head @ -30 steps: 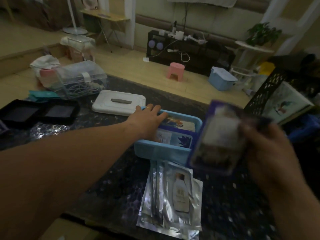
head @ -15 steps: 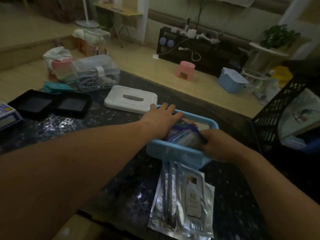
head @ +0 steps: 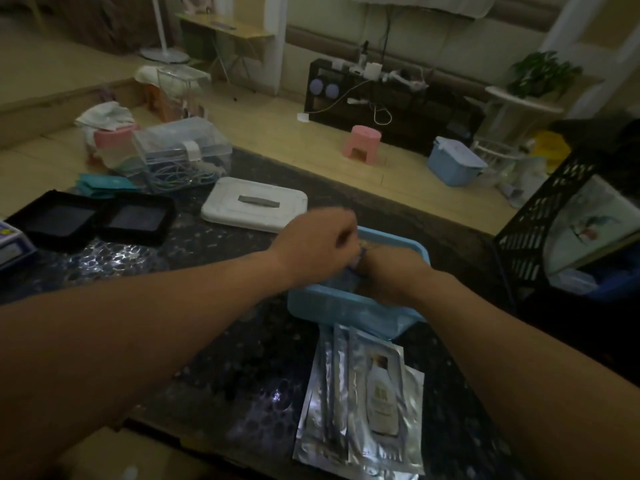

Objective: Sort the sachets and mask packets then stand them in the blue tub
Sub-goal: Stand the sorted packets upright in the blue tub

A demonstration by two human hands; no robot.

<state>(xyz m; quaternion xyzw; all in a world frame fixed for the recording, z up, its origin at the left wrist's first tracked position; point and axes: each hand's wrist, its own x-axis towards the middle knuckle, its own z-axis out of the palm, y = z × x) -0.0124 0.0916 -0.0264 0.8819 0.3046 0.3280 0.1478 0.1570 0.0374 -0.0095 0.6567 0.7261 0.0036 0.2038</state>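
The blue tub (head: 349, 308) stands on the dark table just past the middle. Both my hands are inside it and meet over the packets standing there. My left hand (head: 317, 244) comes in from the left with its fingers curled onto the top edge of a purple mask packet (head: 356, 264). My right hand (head: 393, 271) comes in from the right and grips the same packets; its fingertips are hidden. Most of the tub's contents are covered by my hands. A stack of silver sachets (head: 363, 393) lies flat in front of the tub.
A white lid (head: 254, 206) lies left of the tub, with black trays (head: 90, 220), teal sachets (head: 104, 183) and a clear box of cables (head: 183, 157) further left. A black mesh basket (head: 540, 223) stands at the right. The table's near edge runs below the silver sachets.
My right hand carried the purple packet down into the tub and stays in there. My left hand lifted off the tub's rim and curled its fingers onto the packets.
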